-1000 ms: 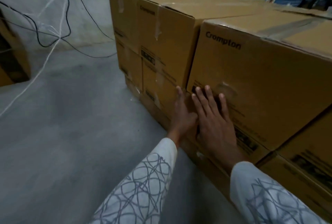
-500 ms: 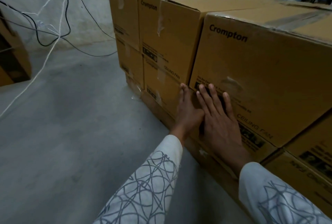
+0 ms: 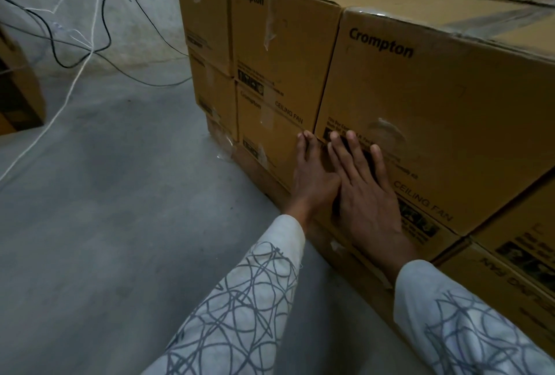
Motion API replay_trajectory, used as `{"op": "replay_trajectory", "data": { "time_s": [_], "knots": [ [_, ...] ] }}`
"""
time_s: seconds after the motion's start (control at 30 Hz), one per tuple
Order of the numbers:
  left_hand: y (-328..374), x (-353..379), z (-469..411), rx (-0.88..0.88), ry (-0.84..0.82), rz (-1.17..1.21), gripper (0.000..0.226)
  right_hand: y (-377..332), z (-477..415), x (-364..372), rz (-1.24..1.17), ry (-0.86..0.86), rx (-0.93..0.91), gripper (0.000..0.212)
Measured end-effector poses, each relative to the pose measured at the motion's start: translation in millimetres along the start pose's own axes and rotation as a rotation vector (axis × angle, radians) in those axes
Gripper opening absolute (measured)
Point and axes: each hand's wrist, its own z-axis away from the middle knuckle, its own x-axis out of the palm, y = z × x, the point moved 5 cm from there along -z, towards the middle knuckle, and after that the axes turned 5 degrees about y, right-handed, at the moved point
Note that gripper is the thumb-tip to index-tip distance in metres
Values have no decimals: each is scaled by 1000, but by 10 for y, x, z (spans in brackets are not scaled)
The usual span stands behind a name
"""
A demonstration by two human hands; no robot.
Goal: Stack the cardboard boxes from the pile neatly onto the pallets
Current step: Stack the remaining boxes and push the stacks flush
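Sleeves: the left sleeve (image 3: 240, 299) at 6 o'clock and the right sleeve (image 3: 465, 329) at 5 o'clock are of pale cloth with a looping grey line pattern. Both are cut off by the lower edge.

Hands: the left hand (image 3: 312, 182) and right hand (image 3: 366, 200) lie side by side, touching, at frame centre. Grip of both is released, with fingers straight and holding nothing. The right palm lies flat on the front face of the nearest upper box (image 3: 444, 122). The left fingertips reach that box's lower left corner, over the lower box (image 3: 270, 134) beside it.

Task item: the stack of cardboard boxes (image 3: 279, 38) runs from 12 to 4 o'clock, two tiers showing. The boxes are brown corrugated card, square-edged, printed "Crompton" and "CEILING FAN", with clear tape on the seams. There is a round scuff on the nearest face. The right end is cut off. What the stack stands on cannot be made out, and the small print is illegible.

Surroundings: a grey concrete floor (image 3: 105, 194) at 8 o'clock. A further carton (image 3: 18, 89) at 9 o'clock is partly out of frame. Black and white cables (image 3: 99, 14) hang at 11 o'clock against a rough wall.
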Motion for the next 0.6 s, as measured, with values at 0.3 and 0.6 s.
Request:
{"op": "replay_trajectory", "data": {
  "time_s": [0.3,0.6],
  "knots": [
    [55,-11,10,5,17,-94,91,-59,4,-6,11,-9,10,90],
    [-59,142,117,66,-4,-162,98,-19,66,20,141,-56,-20,118]
  ]
}}
